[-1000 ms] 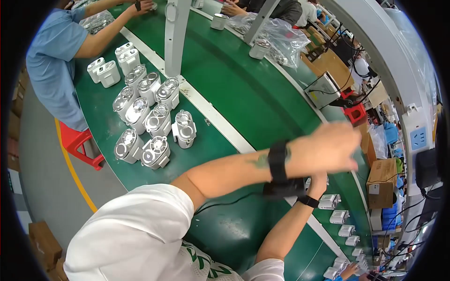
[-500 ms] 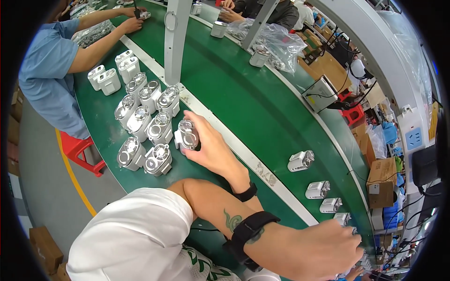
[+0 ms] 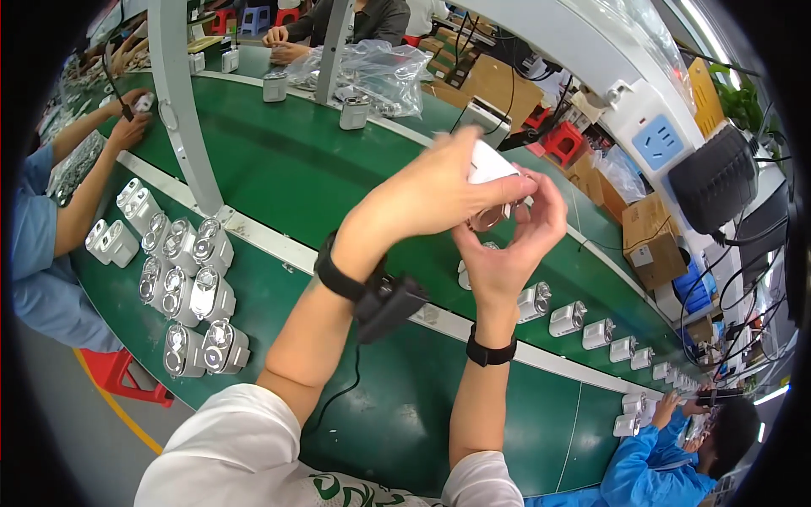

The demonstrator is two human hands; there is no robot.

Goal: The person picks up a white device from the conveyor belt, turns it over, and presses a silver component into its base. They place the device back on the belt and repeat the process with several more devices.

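Both my hands meet over the green belt around one white oval device (image 3: 488, 163). My left hand (image 3: 420, 193) is closed over its white body, the fingers slightly blurred. My right hand (image 3: 517, 232) curls around its other end, where a round silvery part shows between the fingers. Just behind my right wrist, a similar device (image 3: 464, 275) is partly hidden. A cluster of these white devices (image 3: 211, 296) with round, clear-looking ends stands on the green table to my left. Black bands circle both wrists; the left one carries a black block with a cable.
A row of devices (image 3: 567, 318) runs along the belt to the right. A pale metal rail (image 3: 439, 319) divides belt and table. A grey post (image 3: 179, 110) rises at left. Co-workers sit at left, far side and lower right (image 3: 650, 460). A socket panel (image 3: 658, 142) overhangs at right.
My crossed arms have uncrossed. The right hand has carried a device from beside the left cluster to over the belt; the left hand has come back from the right-hand row and joined it.
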